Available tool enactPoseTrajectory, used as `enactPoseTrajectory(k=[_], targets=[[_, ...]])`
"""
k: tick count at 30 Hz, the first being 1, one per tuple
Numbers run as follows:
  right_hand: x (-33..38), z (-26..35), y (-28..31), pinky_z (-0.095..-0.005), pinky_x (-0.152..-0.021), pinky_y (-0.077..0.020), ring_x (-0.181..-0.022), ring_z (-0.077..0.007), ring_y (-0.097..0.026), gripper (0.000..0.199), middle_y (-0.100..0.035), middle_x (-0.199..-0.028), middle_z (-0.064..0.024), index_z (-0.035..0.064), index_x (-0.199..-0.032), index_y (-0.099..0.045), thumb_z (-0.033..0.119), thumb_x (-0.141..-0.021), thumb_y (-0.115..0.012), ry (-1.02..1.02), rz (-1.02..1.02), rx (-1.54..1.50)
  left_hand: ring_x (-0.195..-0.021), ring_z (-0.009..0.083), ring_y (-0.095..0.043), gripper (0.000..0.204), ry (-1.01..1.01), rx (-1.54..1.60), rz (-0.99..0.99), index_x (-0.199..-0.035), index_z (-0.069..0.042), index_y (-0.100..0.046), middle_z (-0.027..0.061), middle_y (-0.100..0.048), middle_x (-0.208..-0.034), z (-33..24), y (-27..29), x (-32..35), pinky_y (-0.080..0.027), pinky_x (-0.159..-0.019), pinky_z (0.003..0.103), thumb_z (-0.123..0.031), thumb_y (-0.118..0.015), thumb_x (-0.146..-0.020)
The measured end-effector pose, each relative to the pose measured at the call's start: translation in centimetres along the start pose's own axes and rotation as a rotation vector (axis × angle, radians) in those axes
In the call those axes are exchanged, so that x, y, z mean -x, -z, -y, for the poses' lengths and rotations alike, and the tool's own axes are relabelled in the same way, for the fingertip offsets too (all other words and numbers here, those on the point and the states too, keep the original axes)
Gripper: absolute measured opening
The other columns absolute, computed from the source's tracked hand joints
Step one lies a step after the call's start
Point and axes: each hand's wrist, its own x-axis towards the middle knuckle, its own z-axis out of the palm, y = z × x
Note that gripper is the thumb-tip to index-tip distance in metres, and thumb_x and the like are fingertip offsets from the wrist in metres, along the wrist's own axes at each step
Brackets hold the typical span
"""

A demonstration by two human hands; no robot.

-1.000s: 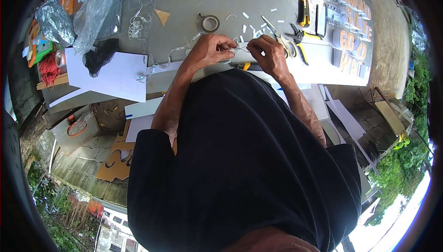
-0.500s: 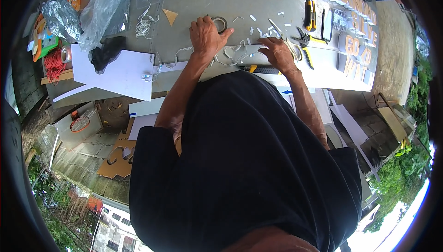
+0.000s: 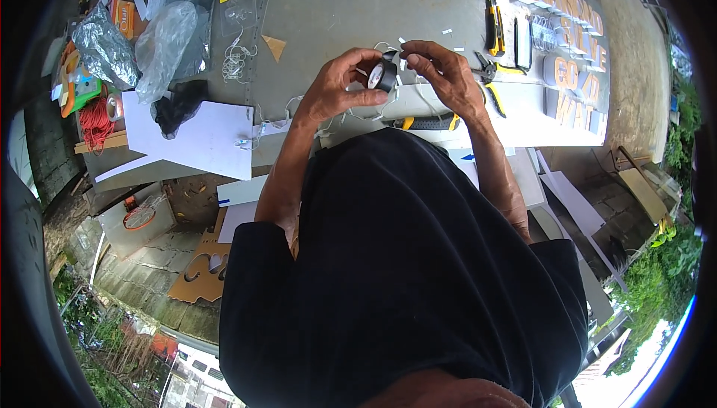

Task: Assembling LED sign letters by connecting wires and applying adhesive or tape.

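A roll of black tape [image 3: 385,76] is held up over the table by my left hand [image 3: 340,85], its thumb below and fingers around the far side. From the top of the roll a short black end sticks up. Just right of it, my right hand [image 3: 446,79] is closed, fingertips bent together close to that end; whatever they pinch is too small to make out. Under and between the hands lies a white-wired string of small LED modules [image 3: 351,114]. A yellow-and-black handled tool [image 3: 426,122] lies at the near table edge.
Pliers with yellow handles [image 3: 489,76] and a yellow cutter knife [image 3: 494,27] lie right of my hands. Raised letters [image 3: 564,72] stand at the far right. On the left are white sheets [image 3: 190,132], clear plastic bags [image 3: 168,42] and red wire [image 3: 97,124].
My left hand has lifted the tape roll off the table and turned it toward me. My right hand has moved left, up to the roll. The scissors beside it no longer show.
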Motion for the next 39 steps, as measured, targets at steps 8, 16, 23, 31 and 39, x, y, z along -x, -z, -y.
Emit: enactPoseTrajectory(k=[8, 16, 23, 31, 39], targets=[[0.4, 2.9, -0.1, -0.0331, -0.072, -0.0557, -0.082, -0.0226, -0.073, 0.015, -0.074, -0.087, -0.0120, 0.0018, -0.101, -0.073, 0.012, -0.090, -0.073, 0.057, -0.028, 0.130, -0.107, 0.0175, -0.061, 0.069, -0.079, 0.136, 0.127, -0.134, 0.005, -0.054, 0.0096, -0.062, -0.116, -1.2, -1.5, 1.0, -0.050, -0.097, 0.033, -0.011, -0.087, -0.075], [1.9, 3.7, 0.2, -0.0381, -0.065, -0.0556, -0.074, -0.0300, -0.071, 0.010, -0.068, -0.087, -0.0134, 0.0005, -0.096, -0.068, 0.005, -0.088, -0.071, 0.322, -0.152, 0.312, -0.104, 0.0152, -0.061, 0.061, 0.097, 0.387, 0.081, -0.135, 0.006, -0.054, 0.0096, -0.064, -0.118, -1.6, -3.5, 1.6, -0.049, -0.094, 0.030, -0.016, -0.081, -0.084], [2.4, 4.4, 0.8, -0.0418, -0.066, -0.0548, -0.075, -0.0319, -0.068, 0.010, -0.067, -0.086, -0.0114, 0.0031, -0.092, -0.068, 0.009, -0.085, -0.071, 0.336, -0.133, 0.303, -0.105, 0.0164, -0.062, 0.059, 0.048, 0.398, 0.114, -0.135, 0.006, -0.055, 0.0107, -0.064, -0.119, -2.3, -3.4, 1.7, -0.052, -0.090, 0.030, -0.016, -0.080, -0.085], [3.7, 5.8, 1.3, -0.0337, -0.059, -0.0516, -0.064, -0.0200, -0.064, 0.007, -0.068, -0.080, -0.0094, -0.0004, -0.090, -0.070, 0.006, -0.088, -0.072, 0.272, -0.016, 0.273, -0.108, 0.0243, -0.066, 0.062, 0.046, 0.114, 0.124, -0.126, 0.008, -0.062, 0.0158, -0.068, -0.112, -4.0, -3.6, 2.8, -0.052, -0.097, 0.036, -0.020, -0.084, -0.076], [5.9, 8.0, 0.8, -0.0382, -0.063, -0.0536, -0.069, -0.0271, -0.068, 0.005, -0.067, -0.078, -0.0125, -0.0004, -0.087, -0.069, 0.003, -0.084, -0.070, 0.162, 0.106, 0.173, -0.093, 0.0240, -0.071, 0.055, 0.129, -0.077, 0.096, -0.112, 0.009, -0.071, 0.0178, -0.072, -0.102, -4.8, -3.4, 5.3, -0.055, -0.087, 0.034, -0.026, -0.086, -0.071]])
